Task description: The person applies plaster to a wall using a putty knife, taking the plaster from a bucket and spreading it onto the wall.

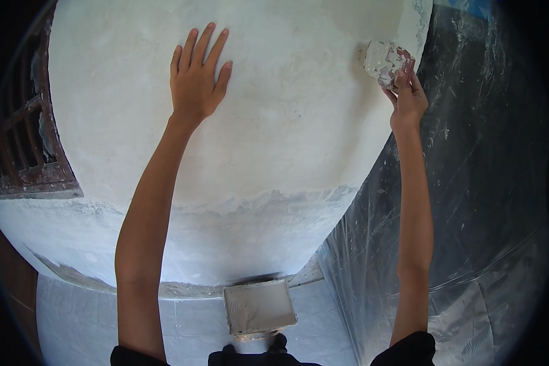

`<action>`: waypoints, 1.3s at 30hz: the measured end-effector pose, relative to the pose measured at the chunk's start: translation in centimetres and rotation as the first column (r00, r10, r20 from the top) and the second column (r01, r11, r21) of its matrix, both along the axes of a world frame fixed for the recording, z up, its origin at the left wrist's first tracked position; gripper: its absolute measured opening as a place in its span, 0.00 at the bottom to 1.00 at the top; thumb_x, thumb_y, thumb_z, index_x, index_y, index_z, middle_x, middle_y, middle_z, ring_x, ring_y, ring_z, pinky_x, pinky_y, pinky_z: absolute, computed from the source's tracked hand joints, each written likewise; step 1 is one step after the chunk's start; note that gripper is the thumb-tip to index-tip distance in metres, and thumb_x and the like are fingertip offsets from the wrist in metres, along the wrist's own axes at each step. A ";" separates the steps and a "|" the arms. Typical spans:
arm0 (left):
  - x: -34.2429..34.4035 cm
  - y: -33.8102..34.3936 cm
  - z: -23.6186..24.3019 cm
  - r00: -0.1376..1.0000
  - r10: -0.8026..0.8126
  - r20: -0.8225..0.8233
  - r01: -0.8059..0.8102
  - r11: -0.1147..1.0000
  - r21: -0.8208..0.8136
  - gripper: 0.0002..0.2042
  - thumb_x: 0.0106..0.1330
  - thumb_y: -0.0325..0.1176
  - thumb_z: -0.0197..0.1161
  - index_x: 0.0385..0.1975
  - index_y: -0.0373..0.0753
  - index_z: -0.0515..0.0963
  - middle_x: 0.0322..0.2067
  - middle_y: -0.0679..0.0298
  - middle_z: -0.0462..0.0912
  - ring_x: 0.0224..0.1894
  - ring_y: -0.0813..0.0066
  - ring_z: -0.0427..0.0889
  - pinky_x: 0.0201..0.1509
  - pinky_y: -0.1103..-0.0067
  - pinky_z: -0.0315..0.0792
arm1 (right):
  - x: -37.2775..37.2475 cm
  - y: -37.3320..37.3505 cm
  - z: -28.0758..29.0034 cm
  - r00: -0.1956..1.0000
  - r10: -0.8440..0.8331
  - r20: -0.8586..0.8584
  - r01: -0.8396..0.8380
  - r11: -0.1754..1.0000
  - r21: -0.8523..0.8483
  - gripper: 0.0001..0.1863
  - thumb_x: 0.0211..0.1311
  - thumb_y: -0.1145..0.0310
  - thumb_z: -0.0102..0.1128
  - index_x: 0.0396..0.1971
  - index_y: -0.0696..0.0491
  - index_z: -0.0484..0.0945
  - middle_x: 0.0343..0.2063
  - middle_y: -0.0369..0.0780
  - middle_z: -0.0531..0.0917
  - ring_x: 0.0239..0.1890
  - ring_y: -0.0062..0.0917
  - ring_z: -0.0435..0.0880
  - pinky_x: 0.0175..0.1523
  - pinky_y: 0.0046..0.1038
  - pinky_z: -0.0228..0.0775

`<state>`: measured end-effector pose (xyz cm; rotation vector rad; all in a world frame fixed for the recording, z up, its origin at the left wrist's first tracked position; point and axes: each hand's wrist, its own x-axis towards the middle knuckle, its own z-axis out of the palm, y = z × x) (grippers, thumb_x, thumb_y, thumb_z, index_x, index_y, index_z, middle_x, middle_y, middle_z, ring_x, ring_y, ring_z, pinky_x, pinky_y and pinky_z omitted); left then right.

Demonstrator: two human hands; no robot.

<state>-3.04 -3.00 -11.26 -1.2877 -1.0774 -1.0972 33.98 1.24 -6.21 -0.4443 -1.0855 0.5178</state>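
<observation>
A pale plastered wall (274,122) stands in front of me. My left hand (196,85) lies on its upper part, fingers spread, holding nothing. Near the wall's right edge, my right hand (409,100) is closed around a small plaster-crusted hand tool (384,63). The tool has reddish-brown patches showing through the whitish crust, and its exact kind does not show. It is at the wall surface; whether it presses on it I cannot tell. At the foot of the wall sits a rectangular tub (241,335) filled with smooth greyish plaster (265,305).
A brown wooden window grille (27,134) is set into the wall at the left. Dark, splattered plastic sheeting (470,158) hangs along the right side. Light sheeting or tiles cover the floor (189,329), and my dark shoes (279,343) are behind the tub.
</observation>
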 end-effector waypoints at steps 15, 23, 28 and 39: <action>-2.5 -8.5 -19.1 0.995 -0.011 0.096 0.059 0.861 -0.505 0.29 0.73 0.44 0.54 0.72 0.44 0.58 0.72 0.53 0.56 0.75 0.46 0.51 0.75 0.51 0.49 | -4.6 -8.2 -20.1 0.933 0.148 0.327 0.004 0.907 -0.420 0.24 0.64 0.66 0.69 0.57 0.60 0.76 0.45 0.40 0.84 0.44 0.21 0.85 0.47 0.29 0.84; -2.0 -14.8 -33.0 0.981 0.055 0.186 0.091 0.718 -0.690 0.29 0.73 0.41 0.55 0.71 0.40 0.59 0.70 0.51 0.60 0.73 0.44 0.54 0.72 0.52 0.53 | -5.1 -9.9 -34.2 0.860 0.359 0.362 -0.090 0.805 -0.586 0.20 0.65 0.73 0.65 0.55 0.63 0.77 0.42 0.41 0.86 0.38 0.18 0.85 0.43 0.25 0.83; 0.7 -19.5 -44.9 0.941 0.106 0.323 0.194 0.612 -0.767 0.26 0.74 0.47 0.53 0.71 0.51 0.63 0.69 0.61 0.63 0.75 0.54 0.55 0.72 0.56 0.58 | -5.5 -12.5 -46.4 0.744 0.405 0.532 0.038 0.769 -0.638 0.16 0.64 0.71 0.66 0.50 0.61 0.80 0.36 0.41 0.88 0.35 0.17 0.85 0.38 0.21 0.77; 3.9 -30.1 -66.8 0.860 0.254 0.443 0.402 0.197 -0.894 0.30 0.71 0.45 0.58 0.71 0.45 0.60 0.68 0.57 0.65 0.74 0.51 0.56 0.73 0.58 0.58 | -7.8 -22.4 -70.4 0.421 0.548 0.722 0.291 0.673 -0.680 0.15 0.61 0.73 0.63 0.48 0.57 0.76 0.33 0.52 0.87 0.38 0.44 0.88 0.43 0.39 0.77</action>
